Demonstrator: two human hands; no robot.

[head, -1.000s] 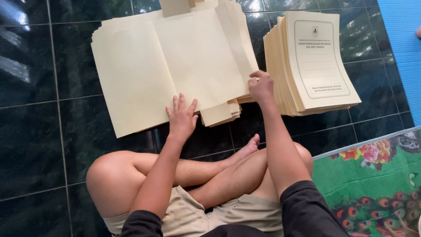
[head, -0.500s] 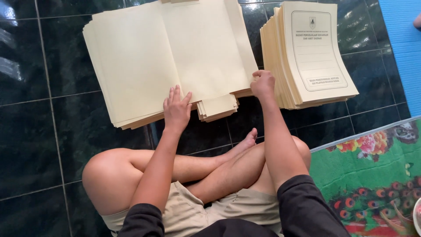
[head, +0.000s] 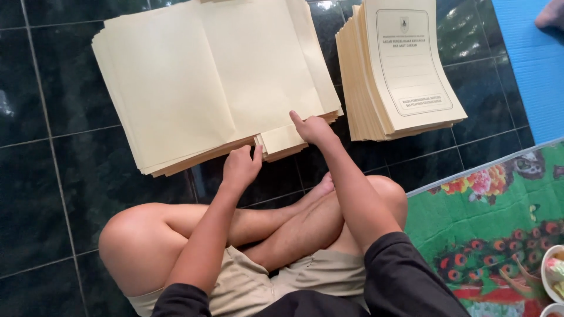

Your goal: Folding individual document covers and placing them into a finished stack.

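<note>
The seated person's left hand [head: 241,166], fingers curled, rests at the near edge of the opened stack of cream paper folders [head: 205,82] on the dark tiled floor [head: 47,176]. The right hand [head: 314,129] presses flat on the same stack's bottom flap. A closed pile of printed cream folders [head: 405,70] lies just right of it.

Soft daylight, sharp picture; the shiny dark green floor tiles [head: 53,194] show pale glare at the left edge.
</note>
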